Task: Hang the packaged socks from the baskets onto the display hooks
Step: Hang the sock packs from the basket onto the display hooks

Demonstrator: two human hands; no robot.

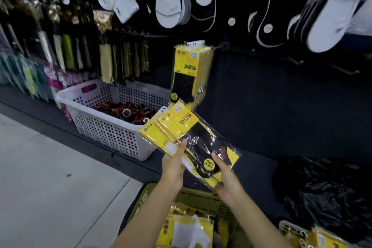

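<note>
Both hands hold a fanned stack of yellow-and-black sock packs (187, 135) at the centre. My left hand (174, 164) grips the stack's left side, thumb on top. At the lower right end, my right hand (225, 173) grips it with the thumb over a round yellow sticker. Just above, several matching packs (188, 72) hang on a display hook (196, 43). Below my arms, an olive-green basket (201, 197) holds more yellow sock packs (185, 229). Bare hooks (344, 70) stick out of the dark panel at the right.
A white perforated basket (104, 127) with dark orange-trimmed items stands on the low ledge at left. White and black socks (171, 2) hang overhead. A black plastic bag (326, 191) lies at right. A pale basket (291, 227) with yellow packs sits at the lower right. Grey floor lies left.
</note>
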